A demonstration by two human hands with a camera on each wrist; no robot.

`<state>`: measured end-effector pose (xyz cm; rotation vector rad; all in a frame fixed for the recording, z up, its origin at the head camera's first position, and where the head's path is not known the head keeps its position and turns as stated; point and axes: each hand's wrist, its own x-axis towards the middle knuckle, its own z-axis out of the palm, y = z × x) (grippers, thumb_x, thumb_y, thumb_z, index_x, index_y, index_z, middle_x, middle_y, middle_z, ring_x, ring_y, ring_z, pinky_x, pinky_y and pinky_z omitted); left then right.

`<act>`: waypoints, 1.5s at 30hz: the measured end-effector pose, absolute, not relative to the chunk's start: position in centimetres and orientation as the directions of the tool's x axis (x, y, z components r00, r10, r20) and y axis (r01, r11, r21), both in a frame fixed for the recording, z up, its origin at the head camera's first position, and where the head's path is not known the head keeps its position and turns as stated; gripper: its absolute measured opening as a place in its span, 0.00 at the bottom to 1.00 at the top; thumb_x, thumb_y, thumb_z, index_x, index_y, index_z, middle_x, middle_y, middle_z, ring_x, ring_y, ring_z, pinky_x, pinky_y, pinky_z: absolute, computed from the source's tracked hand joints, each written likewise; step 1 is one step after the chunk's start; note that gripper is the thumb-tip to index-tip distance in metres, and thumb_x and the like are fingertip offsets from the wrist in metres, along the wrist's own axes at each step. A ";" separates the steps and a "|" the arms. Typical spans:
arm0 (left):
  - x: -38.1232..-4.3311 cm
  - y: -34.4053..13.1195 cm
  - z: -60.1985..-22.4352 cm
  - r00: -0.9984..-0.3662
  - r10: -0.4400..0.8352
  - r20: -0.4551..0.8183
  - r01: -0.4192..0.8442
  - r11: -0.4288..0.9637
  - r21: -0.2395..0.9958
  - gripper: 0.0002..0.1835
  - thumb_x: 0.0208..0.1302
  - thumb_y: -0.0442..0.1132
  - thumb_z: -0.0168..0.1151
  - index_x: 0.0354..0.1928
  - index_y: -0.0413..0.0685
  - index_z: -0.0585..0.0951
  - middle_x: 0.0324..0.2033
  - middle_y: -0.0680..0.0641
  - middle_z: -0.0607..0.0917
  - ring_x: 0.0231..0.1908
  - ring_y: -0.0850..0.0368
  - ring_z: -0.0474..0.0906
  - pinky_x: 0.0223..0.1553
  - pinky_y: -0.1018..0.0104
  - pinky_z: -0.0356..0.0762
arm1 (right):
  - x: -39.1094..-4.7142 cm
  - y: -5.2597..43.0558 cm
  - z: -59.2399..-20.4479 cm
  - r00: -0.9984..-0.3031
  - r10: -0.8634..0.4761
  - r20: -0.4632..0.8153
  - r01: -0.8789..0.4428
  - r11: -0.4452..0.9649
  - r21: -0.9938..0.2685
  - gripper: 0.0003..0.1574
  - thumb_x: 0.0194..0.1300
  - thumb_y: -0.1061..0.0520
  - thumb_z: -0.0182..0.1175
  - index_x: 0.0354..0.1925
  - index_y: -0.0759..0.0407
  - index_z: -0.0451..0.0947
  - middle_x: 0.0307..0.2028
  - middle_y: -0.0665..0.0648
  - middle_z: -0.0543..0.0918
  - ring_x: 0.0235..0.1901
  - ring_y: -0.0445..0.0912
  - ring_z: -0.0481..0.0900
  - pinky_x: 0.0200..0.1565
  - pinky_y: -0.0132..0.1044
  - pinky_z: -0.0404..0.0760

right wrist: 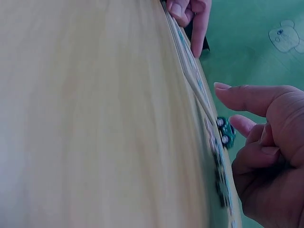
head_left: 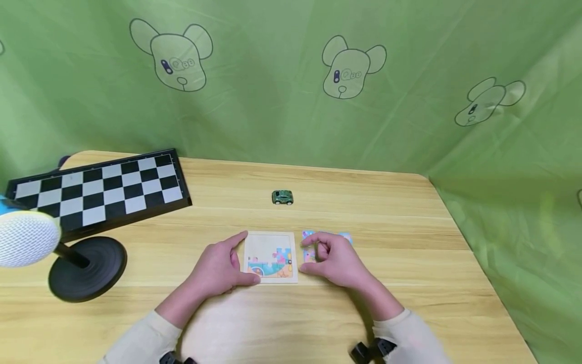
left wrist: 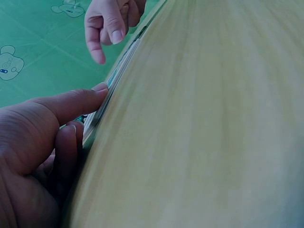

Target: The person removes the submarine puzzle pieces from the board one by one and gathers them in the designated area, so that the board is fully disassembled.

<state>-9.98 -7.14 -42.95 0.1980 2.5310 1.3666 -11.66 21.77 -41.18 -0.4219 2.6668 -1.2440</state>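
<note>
A square wooden jigsaw puzzle tray (head_left: 268,240) lies flat on the table, with several colourful pieces fitted along its bottom and right side. My left hand (head_left: 222,265) holds the tray at its left side, forefinger at the upper corner and thumb at the lower one. The left thumb (left wrist: 90,100) touches the tray's edge in the left wrist view. My right hand (head_left: 336,259) hovers just right of the tray, over loose puzzle pieces (head_left: 309,255) that it partly hides. Its thumb (right wrist: 247,97) and forefinger stand apart, nothing visible between them; the other fingers are curled.
A small green toy car (head_left: 282,197) stands behind the tray. At the left lie a black-and-white checkered board (head_left: 104,187) and a round black base (head_left: 88,269) bearing a white mesh-like head (head_left: 27,238). A green curtain (head_left: 282,101) hangs behind the wooden table (head_left: 386,212).
</note>
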 end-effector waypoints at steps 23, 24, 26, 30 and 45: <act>-10.0 -7.1 -42.9 -0.956 0.246 -0.163 0.002 0.557 0.831 0.58 0.36 0.48 0.87 0.73 0.44 0.68 0.18 0.51 0.76 0.16 0.55 0.72 0.21 0.61 0.69 | -12.2 17.5 -40.9 -0.907 -0.404 -0.116 -0.180 0.622 -0.762 0.30 0.45 0.57 0.82 0.47 0.56 0.82 0.15 0.46 0.61 0.17 0.39 0.58 0.27 0.33 0.67; -10.0 -7.1 -42.8 -0.955 0.246 -0.164 0.001 0.556 0.831 0.58 0.36 0.48 0.87 0.73 0.44 0.68 0.18 0.51 0.76 0.16 0.55 0.72 0.21 0.61 0.69 | -12.2 17.4 -40.9 -0.907 -0.403 -0.123 -0.175 0.626 -0.760 0.30 0.45 0.57 0.82 0.47 0.56 0.82 0.15 0.46 0.62 0.17 0.39 0.58 0.26 0.34 0.66; -10.0 -7.1 -42.8 -0.955 0.247 -0.163 0.001 0.553 0.833 0.58 0.36 0.48 0.87 0.73 0.44 0.68 0.18 0.51 0.76 0.16 0.55 0.72 0.21 0.61 0.69 | -12.2 17.3 -40.9 -0.905 -0.403 -0.137 -0.165 0.628 -0.760 0.30 0.45 0.57 0.82 0.48 0.56 0.81 0.15 0.47 0.62 0.16 0.39 0.59 0.26 0.34 0.66; -10.0 -7.1 -42.8 -0.955 0.252 -0.159 0.008 0.554 0.832 0.58 0.36 0.48 0.87 0.73 0.44 0.68 0.17 0.51 0.76 0.15 0.55 0.72 0.20 0.61 0.69 | -12.3 16.9 -40.8 -0.900 -0.405 -0.162 -0.151 0.638 -0.755 0.30 0.46 0.57 0.81 0.48 0.56 0.80 0.16 0.47 0.64 0.16 0.40 0.61 0.25 0.35 0.66; -10.0 -7.1 -42.7 -0.955 0.245 -0.169 -0.003 0.560 0.828 0.58 0.36 0.48 0.86 0.73 0.44 0.68 0.18 0.51 0.76 0.16 0.54 0.72 0.20 0.61 0.69 | -12.2 16.4 -40.2 -0.892 -0.398 -0.211 -0.122 0.665 -0.737 0.30 0.48 0.58 0.80 0.47 0.58 0.77 0.17 0.49 0.68 0.16 0.42 0.64 0.22 0.35 0.66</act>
